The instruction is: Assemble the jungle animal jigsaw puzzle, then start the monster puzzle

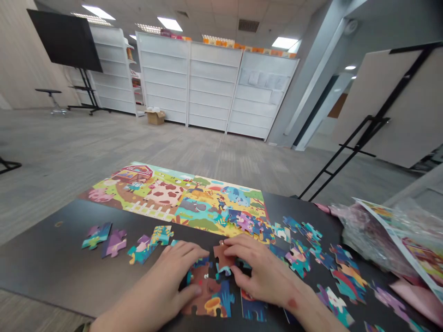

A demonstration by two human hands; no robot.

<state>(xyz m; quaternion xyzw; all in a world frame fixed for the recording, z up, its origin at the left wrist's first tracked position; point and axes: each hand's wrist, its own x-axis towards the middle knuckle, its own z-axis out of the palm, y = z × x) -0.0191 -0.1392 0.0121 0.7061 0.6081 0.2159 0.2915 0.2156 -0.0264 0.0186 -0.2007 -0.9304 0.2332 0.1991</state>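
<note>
My right hand (254,263) holds a brown jigsaw puzzle piece (221,256) with a teal edge between thumb and fingers. Close to its left, my left hand (176,272) lies over a small joined section of puzzle (207,295), brown with a yellow shape and blue plants. The thumb is apart from the fingers there, and the hand hides part of the section. Whether the brown piece touches that section I cannot tell. A dark blue piece with red (252,306) lies under my right wrist.
Two picture boards, a farm scene (152,191) and a safari scene (204,205), lie along the table's (38,251) far edge. Loose pieces (116,242) sit at left, many more (299,258) at right. Crumpled clear plastic (367,235) and a printed sheet (411,244) are at far right.
</note>
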